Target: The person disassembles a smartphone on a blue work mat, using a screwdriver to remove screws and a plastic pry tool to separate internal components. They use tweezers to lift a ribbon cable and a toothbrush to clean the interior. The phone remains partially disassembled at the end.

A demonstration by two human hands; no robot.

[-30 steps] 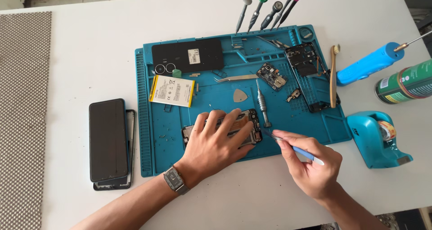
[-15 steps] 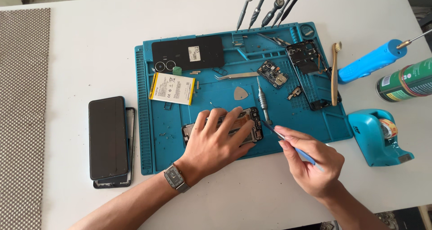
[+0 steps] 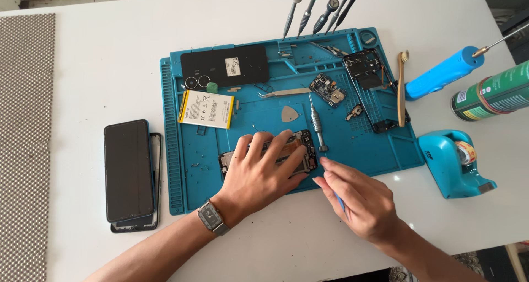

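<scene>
The right hand [image 3: 361,202] is nearest, its fingers pinching a thin blue tool [image 3: 340,202] whose tip points toward the open phone body [image 3: 286,148]; just beyond, the left hand [image 3: 264,169] lies flat on that phone body, fingers spread, pinning it to the blue work mat [image 3: 182,177] in the mat's near middle. The teardown looks well advanced; 1 yellow-labelled battery [image 3: 206,109], a black back cover [image 3: 225,66], a small circuit board [image 3: 327,90] and a black inner frame [image 3: 370,83] already lie apart on the mat, while the body under the hands is seemingly not yet done. Farther off, 5 screwdrivers [image 3: 322,9] stand at the mat's far edge on the white surface [image 3: 99,67].
</scene>
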